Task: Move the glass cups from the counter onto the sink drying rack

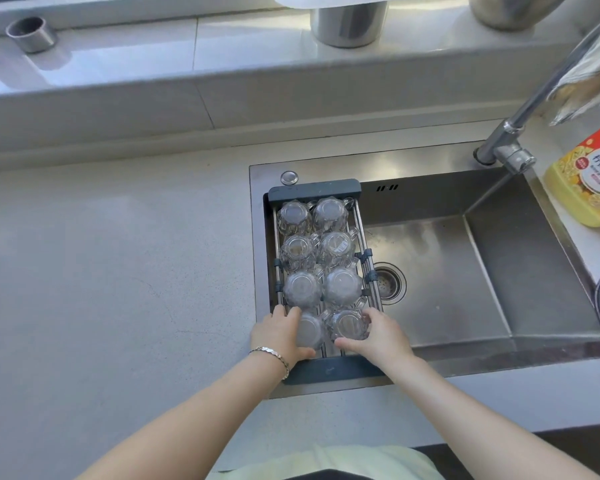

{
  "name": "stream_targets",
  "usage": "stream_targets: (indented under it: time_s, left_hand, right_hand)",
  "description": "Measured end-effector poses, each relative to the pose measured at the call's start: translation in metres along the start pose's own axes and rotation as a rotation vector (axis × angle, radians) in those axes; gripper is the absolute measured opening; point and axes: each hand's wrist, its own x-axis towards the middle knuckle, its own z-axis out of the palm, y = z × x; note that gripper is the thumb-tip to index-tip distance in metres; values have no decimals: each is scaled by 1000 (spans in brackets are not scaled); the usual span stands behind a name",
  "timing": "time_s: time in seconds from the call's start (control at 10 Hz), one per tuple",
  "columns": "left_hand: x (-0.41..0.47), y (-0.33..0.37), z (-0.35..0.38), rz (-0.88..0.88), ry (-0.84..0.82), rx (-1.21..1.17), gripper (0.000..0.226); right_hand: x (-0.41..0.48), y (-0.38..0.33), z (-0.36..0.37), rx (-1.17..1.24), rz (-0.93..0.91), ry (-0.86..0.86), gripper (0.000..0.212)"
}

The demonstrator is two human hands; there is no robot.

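Note:
A dark-framed drying rack spans the left end of the steel sink. Several clear glass cups stand upside down on it in two columns. My left hand grips the nearest left cup, thumb and fingers around its sides. Fingers of my right hand wrap the nearest right cup. Both cups rest on the rack's bars in the front row. Behind them sit other cups, such as one at the far left and one at the middle right.
The grey counter stretches left of the sink. The sink basin with its drain lies right of the rack. A faucet and a yellow detergent bottle stand at the right. Metal containers sit on the back ledge.

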Motion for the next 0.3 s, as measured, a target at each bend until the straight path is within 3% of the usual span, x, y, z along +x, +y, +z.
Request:
stream_targets:
  time_s: [0.1,0.2,0.3]
  left_hand:
    - [-1,-2,-23,57,-43,19,63]
    - [-3,-8,-55,112,-27,49,44]
    - [-1,-9,-96,109,-105,6,40]
  right_hand:
    - [6,-8,-19,-152,-14,-118,50]
    - [13,-29,-43,-311,-22,-135,48]
    - [14,-59,-76,-462,-74,-109,37]
